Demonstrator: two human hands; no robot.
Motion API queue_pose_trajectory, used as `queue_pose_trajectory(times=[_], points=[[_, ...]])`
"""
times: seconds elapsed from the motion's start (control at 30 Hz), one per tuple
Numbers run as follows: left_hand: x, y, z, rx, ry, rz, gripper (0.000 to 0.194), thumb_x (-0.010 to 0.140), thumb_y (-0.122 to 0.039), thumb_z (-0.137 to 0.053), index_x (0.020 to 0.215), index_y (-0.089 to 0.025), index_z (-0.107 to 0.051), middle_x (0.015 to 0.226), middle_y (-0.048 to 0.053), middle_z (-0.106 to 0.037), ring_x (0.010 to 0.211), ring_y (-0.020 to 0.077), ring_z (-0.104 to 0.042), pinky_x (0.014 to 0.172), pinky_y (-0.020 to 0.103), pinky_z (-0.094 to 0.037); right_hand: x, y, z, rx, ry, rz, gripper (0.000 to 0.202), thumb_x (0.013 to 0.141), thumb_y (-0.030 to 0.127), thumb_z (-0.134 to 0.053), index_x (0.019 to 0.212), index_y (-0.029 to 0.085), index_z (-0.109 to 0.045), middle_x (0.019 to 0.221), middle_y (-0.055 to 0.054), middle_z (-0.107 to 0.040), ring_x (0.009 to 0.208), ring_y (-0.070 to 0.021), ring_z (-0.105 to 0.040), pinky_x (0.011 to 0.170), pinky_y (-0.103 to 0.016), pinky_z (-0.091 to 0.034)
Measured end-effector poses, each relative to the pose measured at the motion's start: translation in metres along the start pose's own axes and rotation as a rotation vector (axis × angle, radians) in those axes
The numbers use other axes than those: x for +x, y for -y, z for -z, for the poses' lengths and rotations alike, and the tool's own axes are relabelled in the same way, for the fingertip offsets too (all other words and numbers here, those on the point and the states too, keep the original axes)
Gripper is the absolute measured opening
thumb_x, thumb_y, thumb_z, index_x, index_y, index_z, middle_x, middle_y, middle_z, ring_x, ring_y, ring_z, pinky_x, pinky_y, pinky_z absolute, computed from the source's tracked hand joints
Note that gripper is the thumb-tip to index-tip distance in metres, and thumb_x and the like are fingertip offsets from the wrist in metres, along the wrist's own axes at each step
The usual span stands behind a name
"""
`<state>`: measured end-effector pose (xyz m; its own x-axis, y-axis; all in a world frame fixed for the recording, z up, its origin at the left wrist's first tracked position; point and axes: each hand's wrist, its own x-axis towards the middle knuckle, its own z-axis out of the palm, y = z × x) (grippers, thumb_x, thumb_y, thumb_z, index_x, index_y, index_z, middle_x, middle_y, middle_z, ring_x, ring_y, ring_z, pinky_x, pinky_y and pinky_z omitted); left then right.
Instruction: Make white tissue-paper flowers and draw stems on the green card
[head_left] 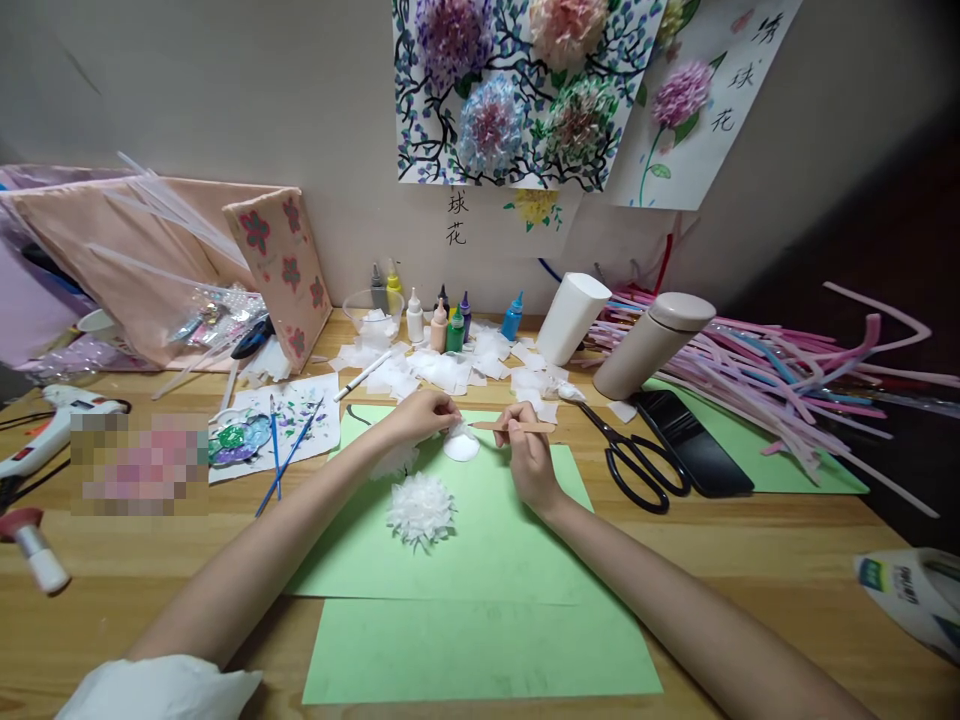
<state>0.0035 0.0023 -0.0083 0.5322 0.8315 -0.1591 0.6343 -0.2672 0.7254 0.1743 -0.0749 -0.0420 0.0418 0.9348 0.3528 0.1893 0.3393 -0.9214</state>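
Observation:
A flat brown wooden stick is pinched in my right hand, its tip pointing left toward a white paper disc. At the upper edge of that disc, my left hand has its fingertips pressed together; what they pinch is too small to make out. A fluffy white paper flower lies nearer to me on the green paper. Another white ruffled piece is partly hidden by my left forearm.
White paper squares and several paint bottles lie behind my hands. Black-handled scissors, a phone and a tumbler are at right. Blue brushes and a glue gun lie left.

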Motion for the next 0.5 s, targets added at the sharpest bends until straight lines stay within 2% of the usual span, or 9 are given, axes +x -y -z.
queue_pose_trajectory(times=[0.5], points=[[0.0013, 0.0040, -0.0012, 0.000, -0.005, -0.017, 0.026, 0.072, -0.036, -0.052, 0.076, -0.013, -0.063, 0.067, 0.004, -0.064, 0.062, 0.0147, -0.056, 0.055, 0.023, -0.039, 0.0002, -0.0005, -0.0003, -0.014, 0.060, -0.036, 0.021, 0.092, 0.031, -0.029, 0.079, 0.021, -0.041, 0.066, 0.003, -0.041, 0.059, -0.0127, -0.041, 0.058, -0.027, -0.033]])
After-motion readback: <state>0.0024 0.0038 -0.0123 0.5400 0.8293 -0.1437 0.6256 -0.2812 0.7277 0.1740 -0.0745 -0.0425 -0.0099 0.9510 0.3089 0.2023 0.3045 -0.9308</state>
